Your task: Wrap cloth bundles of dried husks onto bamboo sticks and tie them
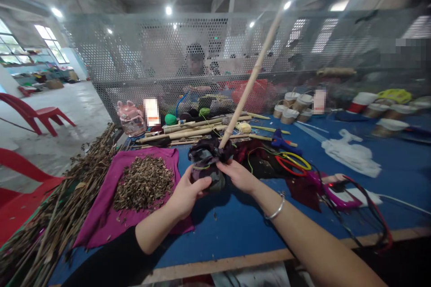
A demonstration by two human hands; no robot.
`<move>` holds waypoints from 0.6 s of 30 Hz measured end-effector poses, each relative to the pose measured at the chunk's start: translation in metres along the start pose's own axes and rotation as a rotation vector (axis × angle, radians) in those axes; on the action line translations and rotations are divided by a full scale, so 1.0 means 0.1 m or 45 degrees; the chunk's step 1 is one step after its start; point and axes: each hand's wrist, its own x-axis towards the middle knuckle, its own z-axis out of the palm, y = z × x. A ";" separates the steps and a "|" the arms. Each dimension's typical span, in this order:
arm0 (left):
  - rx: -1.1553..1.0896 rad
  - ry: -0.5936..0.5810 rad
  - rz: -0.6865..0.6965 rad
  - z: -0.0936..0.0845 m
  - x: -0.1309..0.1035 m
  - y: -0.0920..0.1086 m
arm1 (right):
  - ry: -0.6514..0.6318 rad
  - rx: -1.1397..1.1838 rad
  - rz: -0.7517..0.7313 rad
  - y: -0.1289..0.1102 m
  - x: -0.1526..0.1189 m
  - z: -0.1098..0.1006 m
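Both of my hands are closed around a dark cloth bundle [215,181] above the blue table. My left hand [190,190] grips its lower left side, the thumb lying across the front. On the upper right, my right hand [235,175] pinches the gathered cloth; the fingertips are partly hidden. A long pale wooden stick [251,80] rises out of the gathered top, tilted to the right. Greenish string [202,168] runs around the cloth below the gathers. Left of the bundle, a magenta cloth [101,206] lies flat under a heap of dried plant pieces [144,184].
Dried stalks [67,193] line the left edge beside a red chair [20,188]. Several sticks and yarn balls [170,119] lie behind the bundle. To the right are coloured rings [296,161], a power strip [353,197] with cables and a plastic bag [353,152]. A perforated screen [151,54] stands behind; a person sits beyond.
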 end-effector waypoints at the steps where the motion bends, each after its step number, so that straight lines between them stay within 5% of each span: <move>1: 0.119 0.051 0.114 0.00 -0.02 -0.01 | 0.048 -0.020 -0.044 -0.02 -0.01 0.01; 6: 0.884 0.276 0.837 -0.16 -0.10 -0.06 | 0.139 0.128 -0.022 -0.13 -0.04 0.03; 8: 0.856 0.242 0.965 -0.24 -0.16 -0.05 | 0.070 0.138 -0.039 -0.20 -0.06 0.01; 14: 0.072 -0.052 0.268 -0.33 -0.31 0.00 | -0.245 0.179 -0.049 -0.36 -0.13 0.07; 18: 0.092 0.157 0.354 -0.32 -0.44 0.00 | -0.200 0.197 0.025 -0.39 -0.22 0.20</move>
